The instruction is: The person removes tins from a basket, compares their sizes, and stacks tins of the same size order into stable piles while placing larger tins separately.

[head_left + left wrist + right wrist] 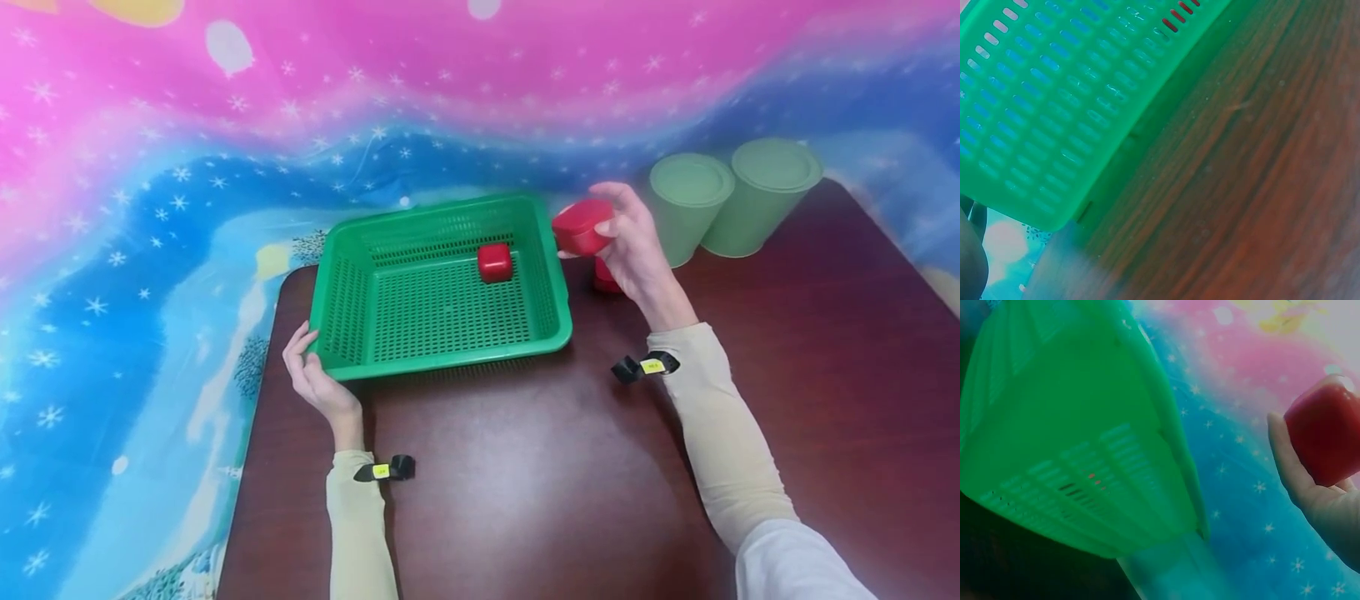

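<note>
A green perforated plastic basket (450, 360) stands on the table, with a small red rounded block (495, 262) inside toward its right end. My left hand (318, 383) grips the basket's near left corner, fingers at the rim; in the left wrist view the basket's slotted side (1054, 112) fills the upper left. Just beyond the basket's right rim, my right hand (633, 242) holds up a red rounded block (581, 227) between thumb and fingers. The right wrist view shows that red block (1325, 434) raised beside the basket. Another red object (606, 277) sits partly hidden behind the right hand.
Two pale green lidded canisters (686, 208) stand close together at the back right, right behind the right hand. The dark brown wooden table (525, 483) stretches in front of the basket. A pink and blue snowflake cloth (420, 100) hangs along the back and left.
</note>
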The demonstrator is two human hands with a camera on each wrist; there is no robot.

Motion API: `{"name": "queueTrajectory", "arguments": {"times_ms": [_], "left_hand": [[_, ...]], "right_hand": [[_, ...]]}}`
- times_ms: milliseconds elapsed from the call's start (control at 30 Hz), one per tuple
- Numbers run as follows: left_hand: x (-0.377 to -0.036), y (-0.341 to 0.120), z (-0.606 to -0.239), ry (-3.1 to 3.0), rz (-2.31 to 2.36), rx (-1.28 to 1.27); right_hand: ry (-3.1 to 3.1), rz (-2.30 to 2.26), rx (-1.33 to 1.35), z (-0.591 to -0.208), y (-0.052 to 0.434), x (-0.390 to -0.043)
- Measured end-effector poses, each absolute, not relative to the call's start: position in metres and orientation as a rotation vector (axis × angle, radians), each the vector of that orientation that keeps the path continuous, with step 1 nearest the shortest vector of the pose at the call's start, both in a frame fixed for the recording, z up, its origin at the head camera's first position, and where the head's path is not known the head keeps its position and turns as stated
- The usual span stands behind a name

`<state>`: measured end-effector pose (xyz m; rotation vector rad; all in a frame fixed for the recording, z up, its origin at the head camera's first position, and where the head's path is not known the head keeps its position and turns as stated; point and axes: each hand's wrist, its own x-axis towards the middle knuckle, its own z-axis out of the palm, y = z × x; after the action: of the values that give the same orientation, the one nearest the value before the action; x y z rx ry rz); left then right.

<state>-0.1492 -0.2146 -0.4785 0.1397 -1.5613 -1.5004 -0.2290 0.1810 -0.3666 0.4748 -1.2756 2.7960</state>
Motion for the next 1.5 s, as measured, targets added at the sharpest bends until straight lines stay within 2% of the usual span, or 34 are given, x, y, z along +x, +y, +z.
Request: {"name": "queueTrajectory", "arguments": {"times_ms": [367,800,1167,1500], "left_hand": [[-0.149,-0.218,-0.479,-1.561,-1.488,0.14],[-0.149,-0.216,-0.477,-1.561,-1.506,0.154],[-0.149,-0.214,-0.478,-1.54,-1.518,0.158],[-0.152,-0.214,-0.48,-1.537,-1.52,0.172]], "right_hand": [[-1.322,2.726,0.473,-0.368,0.183,-0.231],[-1.286,2.681,0.335,-0.367,0.188,-0.232],[-1.794,2.462,0.253,-0.365,0.213,-0.234],[-2.484,1.978,0.136,-0.367,0.233,-0.237]]}}
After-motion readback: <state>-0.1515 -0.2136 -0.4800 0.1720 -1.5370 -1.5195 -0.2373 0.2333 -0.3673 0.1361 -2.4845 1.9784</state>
